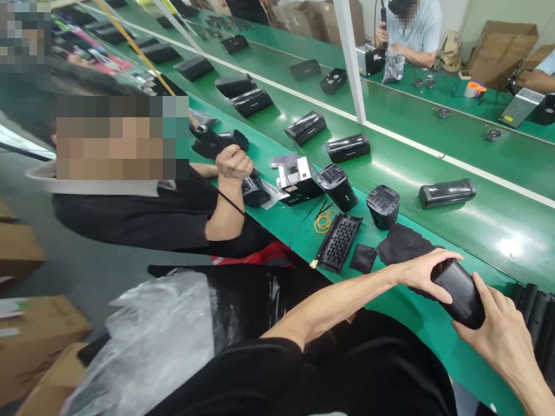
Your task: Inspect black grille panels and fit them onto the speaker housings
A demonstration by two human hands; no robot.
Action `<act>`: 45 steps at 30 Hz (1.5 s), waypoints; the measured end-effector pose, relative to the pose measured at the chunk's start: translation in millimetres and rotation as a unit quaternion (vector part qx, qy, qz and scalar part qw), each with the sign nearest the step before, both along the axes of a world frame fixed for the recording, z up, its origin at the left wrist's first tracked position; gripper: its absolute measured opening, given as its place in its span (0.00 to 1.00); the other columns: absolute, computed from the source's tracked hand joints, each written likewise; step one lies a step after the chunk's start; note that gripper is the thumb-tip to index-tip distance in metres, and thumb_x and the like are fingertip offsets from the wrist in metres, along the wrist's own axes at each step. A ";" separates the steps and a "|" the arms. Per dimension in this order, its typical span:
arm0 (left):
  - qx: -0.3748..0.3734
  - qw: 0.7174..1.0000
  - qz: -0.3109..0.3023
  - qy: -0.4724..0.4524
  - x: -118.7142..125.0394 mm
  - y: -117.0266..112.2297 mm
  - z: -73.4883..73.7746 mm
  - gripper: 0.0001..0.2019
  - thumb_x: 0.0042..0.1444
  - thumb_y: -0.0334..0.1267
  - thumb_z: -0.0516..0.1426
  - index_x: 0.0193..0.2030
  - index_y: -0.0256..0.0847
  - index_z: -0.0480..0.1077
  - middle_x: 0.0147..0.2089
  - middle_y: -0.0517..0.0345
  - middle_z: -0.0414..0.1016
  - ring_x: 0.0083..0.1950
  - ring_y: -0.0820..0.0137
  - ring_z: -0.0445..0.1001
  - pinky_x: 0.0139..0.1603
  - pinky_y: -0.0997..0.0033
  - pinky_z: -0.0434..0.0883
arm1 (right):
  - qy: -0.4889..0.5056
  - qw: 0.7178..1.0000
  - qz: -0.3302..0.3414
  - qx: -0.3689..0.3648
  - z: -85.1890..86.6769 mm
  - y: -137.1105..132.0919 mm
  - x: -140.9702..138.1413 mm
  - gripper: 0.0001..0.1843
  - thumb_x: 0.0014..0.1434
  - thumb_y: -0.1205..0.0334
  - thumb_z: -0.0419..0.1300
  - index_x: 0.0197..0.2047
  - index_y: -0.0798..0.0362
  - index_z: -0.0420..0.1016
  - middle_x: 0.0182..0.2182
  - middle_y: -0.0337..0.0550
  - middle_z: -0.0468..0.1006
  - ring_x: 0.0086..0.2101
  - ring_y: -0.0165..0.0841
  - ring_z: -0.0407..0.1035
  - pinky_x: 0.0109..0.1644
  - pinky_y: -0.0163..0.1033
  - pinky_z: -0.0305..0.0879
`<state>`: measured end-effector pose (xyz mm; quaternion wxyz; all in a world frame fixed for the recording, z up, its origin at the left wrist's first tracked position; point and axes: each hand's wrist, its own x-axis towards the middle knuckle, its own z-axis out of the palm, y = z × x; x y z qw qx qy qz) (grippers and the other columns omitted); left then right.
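Between my two hands is a black, rounded plastic housing (462,292), tilted above the green bench. My left hand (429,271) grips its upper left end, thumb and fingers spread around it. On the other side my right hand (498,315) clasps the lower right end. Under and behind the left hand lies a black cloth (401,245), with a small black square pad (363,258) beside it. A perforated black panel (339,241) rests farther left. Two black housings, one upright (383,206) and one leaning (337,186), stand beyond the cloth and panel.
Several black cylindrical units, one nearest me (447,193), lie along the green conveyor (489,231). Dark parts (535,323) are stacked at the right edge. A co-worker's hand (234,162) holds a black tool at left. Yellow wire (322,222) and a boxy device (299,179) sit on the bench.
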<state>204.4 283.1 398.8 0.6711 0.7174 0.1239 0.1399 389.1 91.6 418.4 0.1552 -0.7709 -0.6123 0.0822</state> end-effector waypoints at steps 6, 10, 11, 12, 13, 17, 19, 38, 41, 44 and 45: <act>-0.002 0.998 0.056 -0.020 -16.8 6.7 3.3 0.47 0.39 0.55 0.77 0.67 0.47 0.69 0.65 0.46 0.69 0.65 0.51 0.70 0.69 0.53 0.67 | 0.133 0.982 -0.110 0.073 14.8 -31.6 10.0 0.64 0.50 0.26 0.69 0.79 0.51 0.55 0.71 0.62 0.62 0.70 0.66 0.54 0.71 0.73 0.50; -0.053 0.997 0.047 0.000 -25.3 12.7 2.0 0.45 0.43 0.53 0.75 0.67 0.46 0.68 0.61 0.49 0.70 0.59 0.55 0.72 0.60 0.58 0.71 | 0.365 0.912 -0.180 0.050 17.8 -46.8 2.5 0.63 0.54 0.35 0.72 0.81 0.46 0.46 0.74 0.58 0.59 0.70 0.60 0.57 0.71 0.68 0.53; -0.075 0.996 0.042 0.001 -26.8 12.0 1.2 0.45 0.43 0.52 0.76 0.67 0.46 0.67 0.59 0.50 0.70 0.57 0.57 0.72 0.58 0.59 0.72 | 0.391 0.902 -0.174 0.056 19.3 -48.8 -2.0 0.62 0.54 0.37 0.72 0.81 0.44 0.45 0.74 0.56 0.59 0.70 0.58 0.59 0.72 0.67 0.53; -0.101 0.994 0.040 -0.002 -28.2 10.5 0.4 0.45 0.43 0.51 0.76 0.67 0.46 0.67 0.57 0.51 0.71 0.55 0.58 0.73 0.56 0.60 0.72 | 0.392 0.901 -0.174 0.069 20.9 -50.6 -6.5 0.63 0.54 0.38 0.73 0.81 0.44 0.45 0.75 0.56 0.58 0.70 0.58 0.59 0.72 0.66 0.52; -0.128 0.991 0.042 -0.008 -29.5 8.4 -0.4 0.45 0.43 0.50 0.76 0.67 0.46 0.66 0.56 0.51 0.71 0.53 0.60 0.73 0.54 0.62 0.72 | 0.382 0.903 -0.178 0.081 22.2 -52.3 -10.4 0.64 0.53 0.39 0.74 0.81 0.43 0.44 0.75 0.55 0.57 0.70 0.57 0.58 0.73 0.66 0.51; -0.194 0.978 0.068 -0.035 -32.7 0.9 -6.2 0.45 0.42 0.48 0.76 0.66 0.46 0.66 0.54 0.53 0.72 0.51 0.62 0.72 0.50 0.65 0.71 | 0.364 0.899 -0.228 0.086 15.3 -57.7 -15.6 0.57 0.49 0.39 0.76 0.76 0.45 0.59 0.70 0.54 0.65 0.66 0.58 0.62 0.71 0.63 0.54; -0.188 0.978 0.079 -0.028 -31.9 0.2 -12.3 0.43 0.42 0.48 0.76 0.65 0.45 0.67 0.53 0.54 0.72 0.51 0.63 0.71 0.51 0.65 0.70 | 0.386 0.883 -0.254 0.085 1.9 -56.8 -13.0 0.52 0.45 0.39 0.78 0.69 0.46 0.67 0.67 0.54 0.69 0.62 0.58 0.65 0.68 0.62 0.58; -0.189 0.977 0.090 0.039 -39.3 -9.1 -37.9 0.45 0.43 0.53 0.74 0.67 0.43 0.66 0.50 0.55 0.72 0.49 0.63 0.72 0.53 0.61 0.71 | 0.502 0.806 -0.311 0.052 -32.1 -62.0 -17.1 0.55 0.42 0.39 0.78 0.69 0.46 0.64 0.65 0.53 0.68 0.60 0.55 0.65 0.67 0.60 0.59; -0.165 0.984 0.043 0.058 -42.4 -11.3 -32.6 0.54 0.41 0.55 0.75 0.74 0.46 0.60 0.61 0.49 0.70 0.58 0.56 0.72 0.61 0.55 0.71 | 0.540 0.776 -0.325 0.017 -40.0 -72.8 -7.7 0.58 0.41 0.39 0.78 0.71 0.45 0.62 0.67 0.53 0.67 0.62 0.56 0.64 0.66 0.57 0.63; -0.133 0.989 0.019 0.056 -48.5 -13.2 -16.0 0.58 0.39 0.55 0.77 0.75 0.46 0.59 0.67 0.45 0.67 0.65 0.50 0.69 0.67 0.52 0.68 | 0.530 0.795 -0.294 0.023 -32.9 -89.5 -3.5 0.52 0.49 0.41 0.75 0.72 0.42 0.61 0.70 0.48 0.65 0.66 0.55 0.62 0.65 0.53 0.66; -0.129 0.990 0.024 0.052 -50.3 -14.0 -10.3 0.56 0.39 0.56 0.76 0.74 0.45 0.61 0.67 0.45 0.67 0.66 0.49 0.69 0.67 0.51 0.68 | 0.514 0.808 -0.285 0.027 -28.8 -94.9 -3.1 0.52 0.49 0.42 0.76 0.72 0.42 0.62 0.70 0.48 0.66 0.66 0.55 0.62 0.65 0.53 0.66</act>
